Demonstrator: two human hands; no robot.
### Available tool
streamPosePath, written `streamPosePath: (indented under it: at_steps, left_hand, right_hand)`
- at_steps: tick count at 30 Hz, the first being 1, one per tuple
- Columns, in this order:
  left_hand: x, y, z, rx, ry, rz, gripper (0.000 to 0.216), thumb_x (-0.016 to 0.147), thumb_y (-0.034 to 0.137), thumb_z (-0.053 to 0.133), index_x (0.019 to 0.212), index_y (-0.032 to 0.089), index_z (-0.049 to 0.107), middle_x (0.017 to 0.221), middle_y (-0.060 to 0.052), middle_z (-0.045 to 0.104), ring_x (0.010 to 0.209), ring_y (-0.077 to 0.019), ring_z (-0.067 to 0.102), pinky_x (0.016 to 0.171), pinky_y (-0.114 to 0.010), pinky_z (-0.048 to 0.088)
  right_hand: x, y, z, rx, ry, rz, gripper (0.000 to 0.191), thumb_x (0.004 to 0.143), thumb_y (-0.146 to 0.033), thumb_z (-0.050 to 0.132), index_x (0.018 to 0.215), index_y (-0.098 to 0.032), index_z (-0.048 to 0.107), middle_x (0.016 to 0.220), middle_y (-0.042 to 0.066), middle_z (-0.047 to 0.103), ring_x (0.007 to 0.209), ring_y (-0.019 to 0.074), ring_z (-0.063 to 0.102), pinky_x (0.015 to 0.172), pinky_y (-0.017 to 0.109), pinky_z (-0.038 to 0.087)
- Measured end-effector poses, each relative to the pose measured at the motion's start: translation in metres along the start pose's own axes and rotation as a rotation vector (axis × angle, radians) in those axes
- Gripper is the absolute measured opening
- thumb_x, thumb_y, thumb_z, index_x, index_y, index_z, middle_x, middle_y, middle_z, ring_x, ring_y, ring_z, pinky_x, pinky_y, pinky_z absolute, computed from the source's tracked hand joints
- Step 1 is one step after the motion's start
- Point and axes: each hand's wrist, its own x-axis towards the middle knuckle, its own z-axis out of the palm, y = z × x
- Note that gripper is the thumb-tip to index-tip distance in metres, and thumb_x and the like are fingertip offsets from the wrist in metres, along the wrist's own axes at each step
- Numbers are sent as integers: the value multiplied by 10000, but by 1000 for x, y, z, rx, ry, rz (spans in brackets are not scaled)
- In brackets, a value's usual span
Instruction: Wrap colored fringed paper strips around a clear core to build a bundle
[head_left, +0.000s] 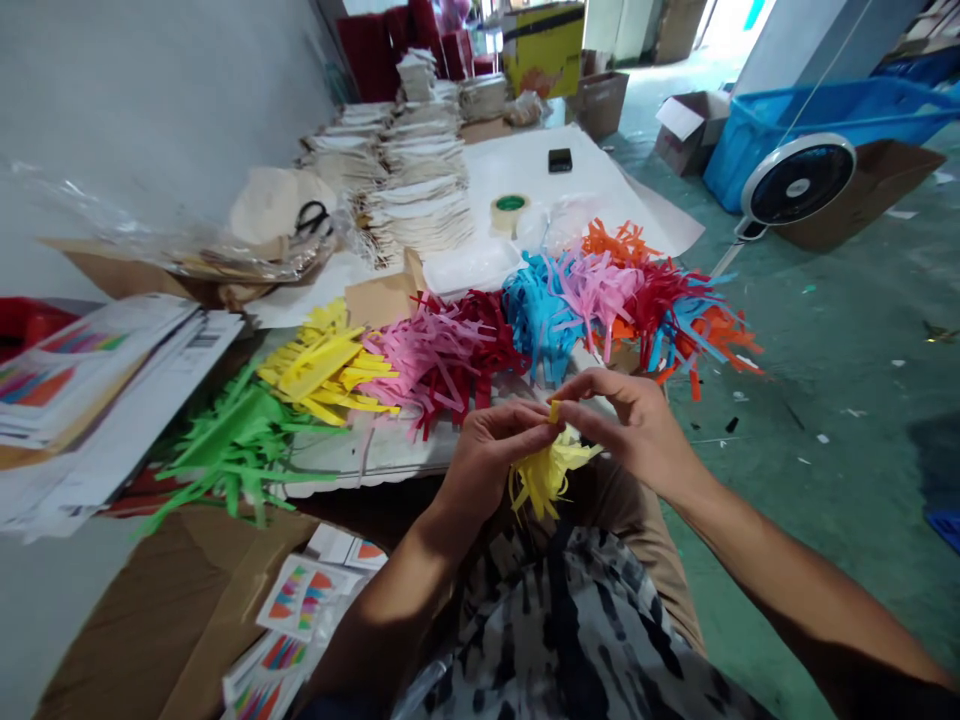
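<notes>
Yellow tassel [544, 478]: matt paper; blue crate [726, 155]: smooth plastic; wrap [154, 232]: glossy.

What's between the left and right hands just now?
A yellow fringe tassel shows there in the head view: its narrow top is at the fingertips of the left hand and right hand, strands hanging below.

A black-and-grey blotched top [592, 625] is worn with tan trousers [651, 540].

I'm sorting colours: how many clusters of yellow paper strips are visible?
2: a table cluster beside pink strips, and a held cluster between the left hand and right hand. More may be hidden.
</notes>
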Motion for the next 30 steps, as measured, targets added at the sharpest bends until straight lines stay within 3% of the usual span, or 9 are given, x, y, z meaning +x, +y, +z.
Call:
streamPosePath:
  at_steps: [8, 12, 15, 17, 19, 23, 26, 30]
  left_hand:
    - [0, -13, -15, -4, 82, 56, 144, 801, 340, 901, 802, 206, 848, 972, -54, 776, 918, -174, 693, 879, -295, 528]
    - [1, -14, -32, -88, 178, 69, 166, 843, 333, 876, 825, 185, 804, 857, -34, 782, 838, -143, 706, 812, -250, 537]
    - [2, -12, -49, -129, 247, 54, 203, 828, 322, 892, 865, 177, 755, 803, -23, 789, 762, -130, 724, 761, -231, 544]
    - [4, -12, -61, -175, 290, 45, 239, 802, 308, 911, 895, 185, 729, 787, -10, 788, 756, -137, 744, 764, -233, 554]
    - [6, -11, -72, -221, 327, 36, 287, 779, 300, 925, 981, 201, 747, 805, 1, 789, 766, -142, 757, 783, -242, 565]
    - [8, -10, -87, -261, 342, -26, 338, 790, 342, 901, 1077, 186, 812, 800, -23, 793, 768, -140, 743, 792, -239, 558]
    - [9, -10, -95, -257, 327, -56, 255, 804, 376, 878, 939, 165, 828, 749, -34, 779, 745, -134, 718, 773, -227, 538]
    - [12, -14, -103, -225, 355, -73, 274, 816, 426, 869, 903, 172, 811, 679, -9, 734, 710, -129, 699, 751, -222, 525]
  right_hand:
    - [16, 5, 17, -115, 79, -130, 223, 955, -365, 754, 786, -234, 693, 819, 1, 710, 803, 180, 644, 769, 337, 480]
    - [38, 3, 30, -150, 11, -191, 217, 971, -362, 733, 801, -230, 708, 816, 9, 717, 804, 175, 655, 770, 326, 487]
    - [84, 9, 37, -148, -145, -156, 245, 1001, -428, 674, 879, -233, 756, 883, 21, 773, 811, 181, 696, 762, 313, 514]
    - [133, 21, 40, -252, -116, -180, 259, 1018, -427, 625, 975, -230, 788, 975, 42, 809, 874, 209, 727, 804, 327, 531]
    - [190, 36, 45, -527, -11, -234, 270, 1014, -366, 591, 1014, -207, 809, 1073, 77, 817, 1018, 259, 732, 912, 362, 520]
    - [290, 63, 64, -995, -73, -3, 355, 1020, -372, 546, 1188, -205, 811, 1206, 115, 799, 1156, 299, 712, 985, 377, 501]
    - [327, 72, 81, -1088, -163, 104, 312, 921, -409, 690, 1103, -205, 839, 1114, 120, 817, 1090, 293, 728, 916, 344, 528]
    - [336, 77, 92, -1126, -180, 134, 227, 834, -312, 743, 1009, -215, 849, 1050, 98, 823, 1006, 248, 733, 849, 297, 529]
